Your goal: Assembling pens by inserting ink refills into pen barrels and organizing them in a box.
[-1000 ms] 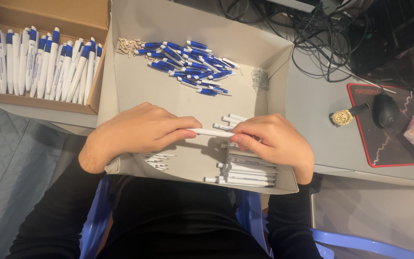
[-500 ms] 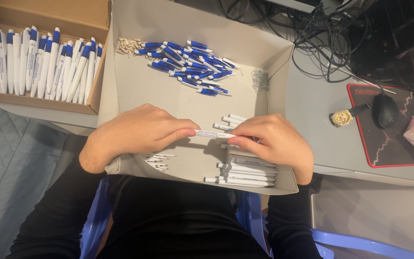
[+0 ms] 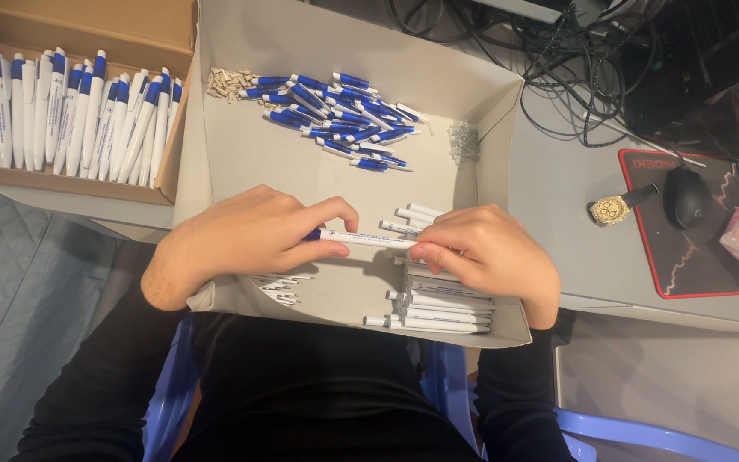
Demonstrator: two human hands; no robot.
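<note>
Holding much the same pose as half a second ago, both hands are meeting over the near part of the grey box (image 3: 241, 162), low in the middle of the frame; the only change I can make out is that the pen (image 3: 359, 239) between them is lying a touch more level. The left hand (image 3: 250, 238) is closing thumb and forefinger around the pen's dark blue end, and the right hand (image 3: 487, 257) is pinching its other end with curled fingers. The pen is a slim white barrel, spanning the gap between the two hands horizontally, just above the box floor. White barrels (image 3: 438, 304) are lying stacked under and below the right hand, at the box's lower right, and a few small white parts (image 3: 280, 287) are showing beneath the left hand. Blue caps (image 3: 335, 107) are lying heaped at the box's far end, upper centre. Finished pens (image 3: 62, 115) are standing in rows in a brown carton at the upper left.
</note>
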